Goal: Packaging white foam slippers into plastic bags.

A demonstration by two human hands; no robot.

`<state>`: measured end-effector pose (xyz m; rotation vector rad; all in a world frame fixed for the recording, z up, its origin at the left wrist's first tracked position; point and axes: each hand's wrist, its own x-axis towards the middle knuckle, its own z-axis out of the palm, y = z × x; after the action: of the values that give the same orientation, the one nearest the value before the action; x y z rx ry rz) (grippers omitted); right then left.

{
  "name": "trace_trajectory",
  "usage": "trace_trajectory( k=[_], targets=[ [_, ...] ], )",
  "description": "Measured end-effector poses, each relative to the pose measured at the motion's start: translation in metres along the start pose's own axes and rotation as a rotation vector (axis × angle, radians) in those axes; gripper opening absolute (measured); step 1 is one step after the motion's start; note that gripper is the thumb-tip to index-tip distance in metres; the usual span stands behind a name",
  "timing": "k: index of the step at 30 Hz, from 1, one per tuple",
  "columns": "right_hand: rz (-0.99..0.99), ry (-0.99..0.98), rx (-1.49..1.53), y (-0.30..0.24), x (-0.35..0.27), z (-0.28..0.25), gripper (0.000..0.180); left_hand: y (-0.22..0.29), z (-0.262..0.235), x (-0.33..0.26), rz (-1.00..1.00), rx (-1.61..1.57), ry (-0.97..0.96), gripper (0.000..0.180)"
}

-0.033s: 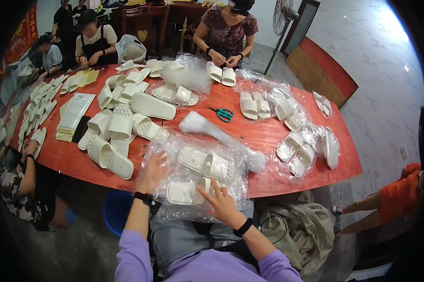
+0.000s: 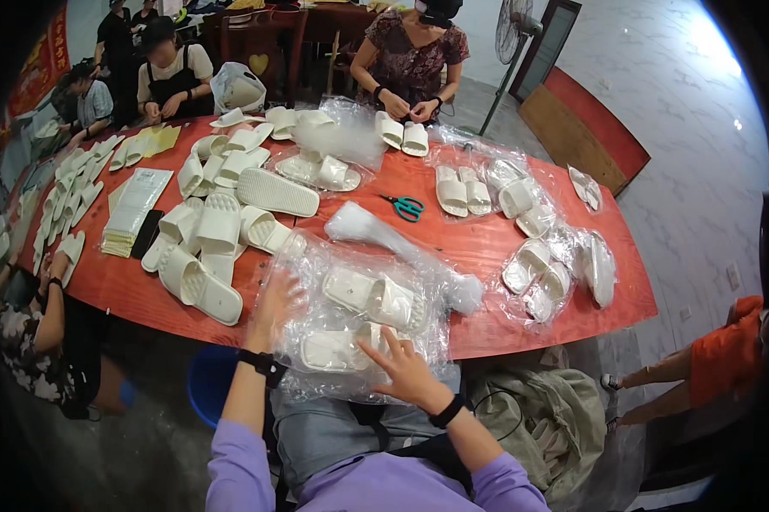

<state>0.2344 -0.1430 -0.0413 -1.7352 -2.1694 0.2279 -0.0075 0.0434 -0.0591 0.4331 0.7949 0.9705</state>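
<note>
While the left hand (image 2: pixel 278 305) spreads loose, seemingly under the plastic (image 2: pixel 320 384) in the head view, the right hand (image 2: pixel 404 367) splays on top, neither grip clamped. Slippers (image 2: pixel 347 291) between them look bagged; wrapped pairs (image 2: pixel 528 266) sit rightward, bare ones (image 2: pixel 218 224) leftward, unbagged.

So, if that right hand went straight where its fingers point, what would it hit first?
The right hand would likely meet the clear plastic bag first, then the nearer white slipper inside; exact contact is unclear.
</note>
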Motion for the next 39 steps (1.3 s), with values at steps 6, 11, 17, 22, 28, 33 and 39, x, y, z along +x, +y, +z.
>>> trace_trajectory(
  k=[6,11,17,22,28,33,39],
  targets=[
    [0.378,0.300,0.533,0.071,0.004,-0.020,0.047,0.026,0.064,-0.077,0.970,1.148,0.119,0.024],
    [0.173,0.351,0.400,0.064,0.031,0.012,0.061,-0.048,0.057,-0.064,1.054,1.588,-0.076,0.037],
    [0.220,0.231,0.212,0.094,0.023,0.059,0.075,-0.048,-0.038,0.049,0.592,1.336,-0.026,0.042],
    [0.257,0.178,0.074,0.109,0.012,0.059,0.080,-0.010,-0.020,0.051,-0.049,0.850,-0.082,0.044],
    [0.220,0.183,0.193,0.090,0.004,0.029,0.081,0.036,0.036,0.004,-0.243,0.426,-0.466,0.068],
    [0.090,0.168,0.198,0.079,0.010,0.047,0.092,0.038,-0.002,0.021,-0.270,-0.058,-0.549,0.068],
    [0.093,0.189,0.192,0.085,0.010,0.055,0.092,0.022,-0.022,0.046,-0.363,0.890,-0.494,0.034]
  ],
)
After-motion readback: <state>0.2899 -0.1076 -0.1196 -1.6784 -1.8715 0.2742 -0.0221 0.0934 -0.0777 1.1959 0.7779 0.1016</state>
